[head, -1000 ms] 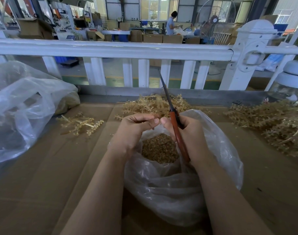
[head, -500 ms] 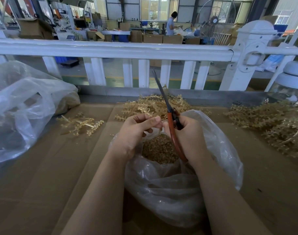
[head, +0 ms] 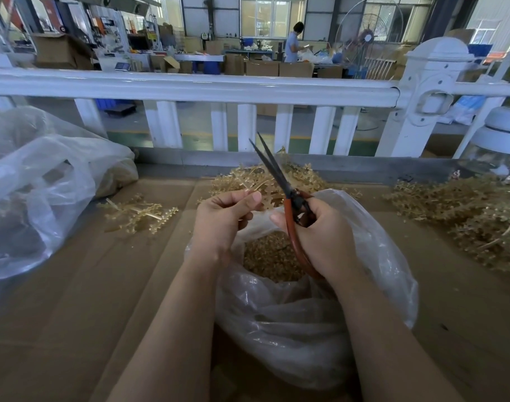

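Orange-handled scissors (head: pixel 287 195), blades slightly parted and pointing up, gripped in right hand (head: pixel 320 236), left hand (head: pixel 222 221) pinching a golden sprig (head: pixel 267 200) just beside them above the clear bag (head: pixel 306 329) of cut bits (head: pixel 271 256), with rear heap (head: pixel 248 177), right heap (head: pixel 465 207) and large bag (head: pixel 39 192) flanking, and white railing (head: pixel 190 87) bounding the cardboard surface (head: pixel 88 300).
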{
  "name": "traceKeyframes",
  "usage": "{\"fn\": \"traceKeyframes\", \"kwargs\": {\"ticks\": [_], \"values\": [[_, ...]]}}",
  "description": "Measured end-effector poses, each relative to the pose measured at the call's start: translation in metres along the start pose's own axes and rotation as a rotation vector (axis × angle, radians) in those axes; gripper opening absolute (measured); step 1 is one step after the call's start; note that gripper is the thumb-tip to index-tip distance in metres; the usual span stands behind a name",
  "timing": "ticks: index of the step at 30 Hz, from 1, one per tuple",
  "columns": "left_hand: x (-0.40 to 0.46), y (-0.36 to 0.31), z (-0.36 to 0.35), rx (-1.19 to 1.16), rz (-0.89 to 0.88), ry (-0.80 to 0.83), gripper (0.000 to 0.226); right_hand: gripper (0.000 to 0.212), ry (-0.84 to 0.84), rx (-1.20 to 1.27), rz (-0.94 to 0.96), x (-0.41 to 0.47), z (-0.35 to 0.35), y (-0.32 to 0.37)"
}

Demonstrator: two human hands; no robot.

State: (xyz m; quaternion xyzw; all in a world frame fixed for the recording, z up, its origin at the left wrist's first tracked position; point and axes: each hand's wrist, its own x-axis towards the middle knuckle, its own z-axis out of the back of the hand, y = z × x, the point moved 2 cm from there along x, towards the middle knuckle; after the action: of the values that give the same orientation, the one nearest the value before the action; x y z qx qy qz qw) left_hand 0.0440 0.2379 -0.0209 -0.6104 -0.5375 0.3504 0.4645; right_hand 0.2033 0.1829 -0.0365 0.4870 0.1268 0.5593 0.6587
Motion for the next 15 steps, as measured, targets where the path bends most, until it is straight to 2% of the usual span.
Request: {"fn": "traceKeyframes", "kwargs": {"ticks": [3,5,10,15], "values": [[0.0010,-0.0015,0.0025,0.026,-0.048,-0.025,0.007,0.063,0.038,-0.125,0.035,0.0004,0.0036,-0.0017],[0.0004,-0.0031,0.0018,0.059,-0.081,-0.013,0.008,0.061,0.044,-0.186,0.079,0.0000,0.0041,-0.0029],[-0.0008,-0.0057,-0.0011,0.057,-0.137,0.047,0.036,0.056,0.039,-0.248,0.152,-0.0023,0.0044,0.0002],[-0.0015,-0.0053,0.0007,0.066,-0.136,0.123,0.035,0.066,0.040,-0.289,0.167,-0.0023,0.0041,0.0008]]}}
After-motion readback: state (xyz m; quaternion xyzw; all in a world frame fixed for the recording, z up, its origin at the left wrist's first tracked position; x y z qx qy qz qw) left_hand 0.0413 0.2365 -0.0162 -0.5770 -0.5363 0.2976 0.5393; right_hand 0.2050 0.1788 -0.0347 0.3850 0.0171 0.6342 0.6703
